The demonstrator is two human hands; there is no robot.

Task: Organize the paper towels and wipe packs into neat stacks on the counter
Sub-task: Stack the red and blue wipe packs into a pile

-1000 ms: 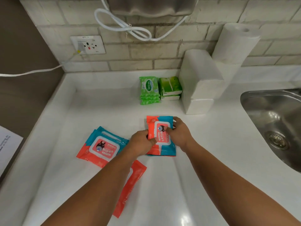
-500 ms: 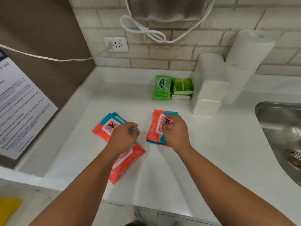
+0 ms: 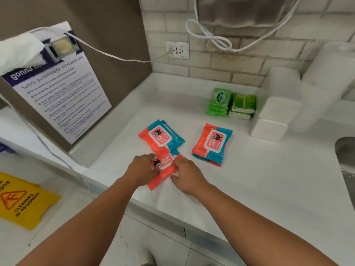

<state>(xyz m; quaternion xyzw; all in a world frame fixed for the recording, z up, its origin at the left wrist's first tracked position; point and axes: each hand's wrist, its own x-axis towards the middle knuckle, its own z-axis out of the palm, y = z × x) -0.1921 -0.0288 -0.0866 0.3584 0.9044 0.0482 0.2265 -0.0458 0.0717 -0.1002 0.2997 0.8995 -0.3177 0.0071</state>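
A red-and-blue wipe pack (image 3: 163,169) lies near the front edge of the white counter (image 3: 259,179). My left hand (image 3: 141,170) grips its left side and my right hand (image 3: 185,176) grips its right side. Just behind it lie other red-and-blue wipe packs (image 3: 161,139), overlapping. A neat stack of the same packs (image 3: 212,144) sits to the right, with no hand on it. Green wipe packs (image 3: 219,102) and green tissue packs (image 3: 243,106) are stacked by the wall. White paper towel packs (image 3: 276,116) and a paper towel roll (image 3: 326,81) stand beside them.
A steel sink (image 3: 345,162) is at the right edge. A brown panel with a printed safety notice (image 3: 59,93) bounds the counter on the left. A socket (image 3: 177,49) with white cables is on the brick wall. A yellow cleaning sign (image 3: 21,200) lies on the floor at left.
Both hands left the stack on the right, and my left hand also left the overlapping packs. They now grip the front pack near the counter's edge. The view swung left.
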